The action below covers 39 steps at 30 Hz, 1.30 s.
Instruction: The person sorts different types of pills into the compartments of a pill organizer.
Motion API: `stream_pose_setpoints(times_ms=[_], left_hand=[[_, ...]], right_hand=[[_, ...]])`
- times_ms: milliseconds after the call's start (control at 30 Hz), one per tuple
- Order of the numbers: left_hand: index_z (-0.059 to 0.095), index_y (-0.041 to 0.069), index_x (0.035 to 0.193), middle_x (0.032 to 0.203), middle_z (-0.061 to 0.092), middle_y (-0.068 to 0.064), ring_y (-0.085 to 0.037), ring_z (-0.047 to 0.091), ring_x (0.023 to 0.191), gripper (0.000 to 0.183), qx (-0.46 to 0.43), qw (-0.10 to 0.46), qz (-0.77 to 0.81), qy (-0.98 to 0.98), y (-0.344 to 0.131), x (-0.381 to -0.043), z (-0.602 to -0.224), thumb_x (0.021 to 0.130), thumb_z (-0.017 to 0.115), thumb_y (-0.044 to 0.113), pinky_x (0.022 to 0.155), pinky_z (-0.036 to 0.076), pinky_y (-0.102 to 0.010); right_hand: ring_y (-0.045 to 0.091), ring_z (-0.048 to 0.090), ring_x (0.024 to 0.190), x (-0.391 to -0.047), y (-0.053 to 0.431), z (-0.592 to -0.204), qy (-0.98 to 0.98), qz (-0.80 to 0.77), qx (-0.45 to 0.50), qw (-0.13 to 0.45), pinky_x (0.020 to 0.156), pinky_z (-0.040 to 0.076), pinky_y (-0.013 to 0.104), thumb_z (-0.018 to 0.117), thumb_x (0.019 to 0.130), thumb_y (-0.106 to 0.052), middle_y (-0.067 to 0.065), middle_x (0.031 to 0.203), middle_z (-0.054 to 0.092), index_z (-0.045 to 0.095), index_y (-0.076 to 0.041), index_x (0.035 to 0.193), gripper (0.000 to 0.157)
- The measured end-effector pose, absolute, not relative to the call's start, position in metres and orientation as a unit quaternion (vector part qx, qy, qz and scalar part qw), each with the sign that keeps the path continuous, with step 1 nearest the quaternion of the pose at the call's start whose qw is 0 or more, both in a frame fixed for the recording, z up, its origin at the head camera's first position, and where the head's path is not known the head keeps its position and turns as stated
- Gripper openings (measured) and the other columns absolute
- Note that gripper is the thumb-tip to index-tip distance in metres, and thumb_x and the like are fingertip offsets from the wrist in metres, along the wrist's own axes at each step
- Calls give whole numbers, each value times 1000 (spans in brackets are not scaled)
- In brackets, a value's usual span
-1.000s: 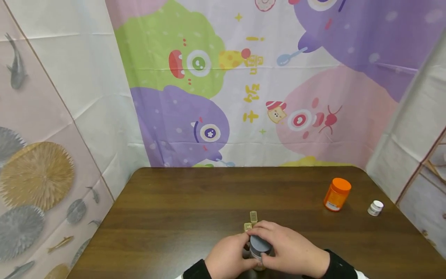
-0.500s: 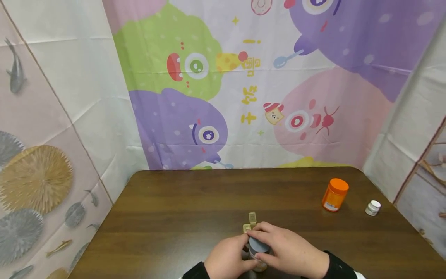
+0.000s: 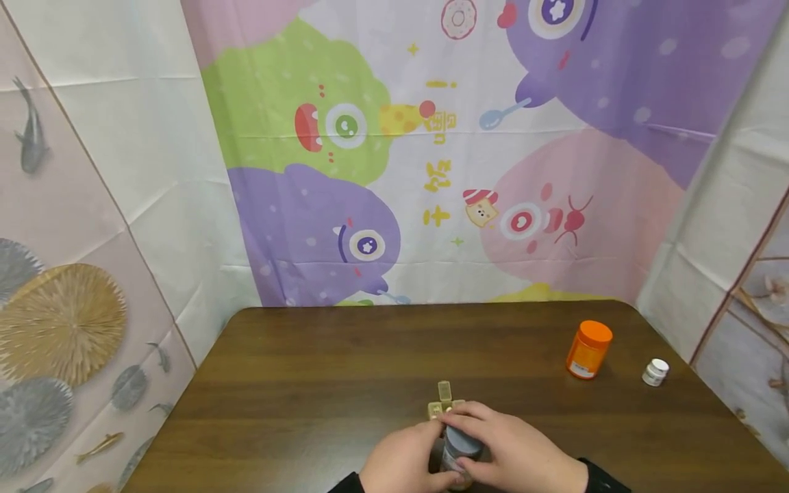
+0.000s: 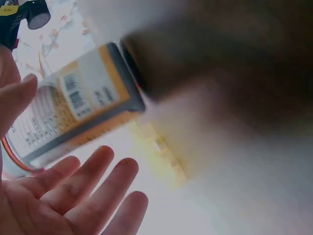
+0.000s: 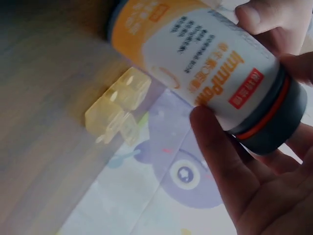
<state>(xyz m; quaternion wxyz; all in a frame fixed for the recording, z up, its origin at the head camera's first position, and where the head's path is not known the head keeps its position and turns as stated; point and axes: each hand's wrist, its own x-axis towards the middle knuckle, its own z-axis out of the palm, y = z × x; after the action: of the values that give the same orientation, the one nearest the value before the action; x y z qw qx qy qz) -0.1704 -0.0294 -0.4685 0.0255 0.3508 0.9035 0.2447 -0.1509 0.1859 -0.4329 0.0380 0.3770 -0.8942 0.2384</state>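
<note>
Both hands are on one supplement bottle (image 5: 195, 63) with an orange and white label and a dark grey lid (image 3: 462, 442). My left hand (image 3: 399, 457) holds its left side, thumb and fingers around it. My right hand (image 3: 514, 448) grips around the lid end from the right, a fingertip also touching the label in the right wrist view. An orange ring shows just below the lid. The lid sits on the bottle. Just beyond the hands stands a translucent yellow pill organizer (image 5: 117, 105), partly hidden by them, with one small flap raised and light pieces inside.
At the right of the brown wooden table (image 3: 320, 370) stand an orange jar (image 3: 588, 350) and a small white bottle (image 3: 655, 372). A cartoon-printed cloth (image 3: 370, 137) hangs behind the table's far edge.
The head view has tilted slightly, so the table sits lower in the frame. Both hands keep holding the bottle, the right fingers shifting a little at the lid. More of the organizer shows.
</note>
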Motion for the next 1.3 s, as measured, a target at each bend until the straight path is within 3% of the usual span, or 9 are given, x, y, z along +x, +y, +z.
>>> stream_pose_setpoints(times_ms=[133, 267, 433, 567, 767, 1000, 1300], left_hand=[[47, 12, 141, 126, 61, -1, -15, 57, 108, 83, 340, -11, 196, 920, -35, -171, -469, 82, 57, 70, 89, 49, -45], [41, 16, 146, 136, 53, -4, -22, 45, 122, 91, 307, -64, 142, 939, -48, -171, -468, 82, 40, 81, 99, 37, -53], [36, 22, 149, 144, 44, -5, -27, 33, 131, 94, 275, -95, 111, 950, -64, -172, -466, 81, 26, 86, 105, 30, -55], [35, 24, 150, 147, 41, -5, -29, 30, 133, 94, 264, -91, 111, 954, -72, -172, -466, 81, 25, 86, 105, 28, -57], [35, 24, 150, 147, 40, -6, -29, 30, 133, 94, 260, -78, 113, 956, -78, -171, -468, 81, 24, 86, 105, 28, -58], [37, 22, 149, 146, 42, -7, -30, 31, 132, 92, 255, -85, 108, 957, -82, -168, -470, 82, 30, 85, 105, 29, -58], [40, 21, 148, 145, 43, -8, -30, 32, 131, 84, 247, -81, 106, 960, -87, -167, -470, 85, 42, 77, 104, 29, -57]], right_hand=[[4, 56, 88, -147, 208, -432, -909, 256, 321, 79, 69, 55, 27, 75, 84, -25, -2, 127, 55, 52, -16, 138, 59], [3, 57, 82, -145, 244, -430, -940, 237, 213, 118, 65, 54, 29, 80, 78, -25, -3, 117, 60, 54, -18, 130, 59], [19, 60, 88, -150, 303, -430, -963, 195, 118, 142, 70, 53, 43, 80, 76, -21, 11, 110, 64, 58, -8, 117, 48], [31, 59, 94, -162, 351, -428, -977, 182, 51, 98, 69, 50, 49, 75, 82, -26, 23, 115, 59, 54, 1, 121, 53], [42, 54, 93, -190, 406, -430, -985, 165, -16, 47, 64, 47, 48, 70, 86, -29, 37, 115, 50, 45, 14, 126, 64], [46, 51, 95, -216, 434, -439, -984, 163, -9, 76, 70, 45, 58, 68, 88, -35, 39, 114, 48, 45, 12, 124, 64], [48, 51, 96, -233, 440, -446, -981, 168, 3, 95, 75, 44, 62, 67, 90, -36, 40, 114, 48, 42, 14, 126, 66]])
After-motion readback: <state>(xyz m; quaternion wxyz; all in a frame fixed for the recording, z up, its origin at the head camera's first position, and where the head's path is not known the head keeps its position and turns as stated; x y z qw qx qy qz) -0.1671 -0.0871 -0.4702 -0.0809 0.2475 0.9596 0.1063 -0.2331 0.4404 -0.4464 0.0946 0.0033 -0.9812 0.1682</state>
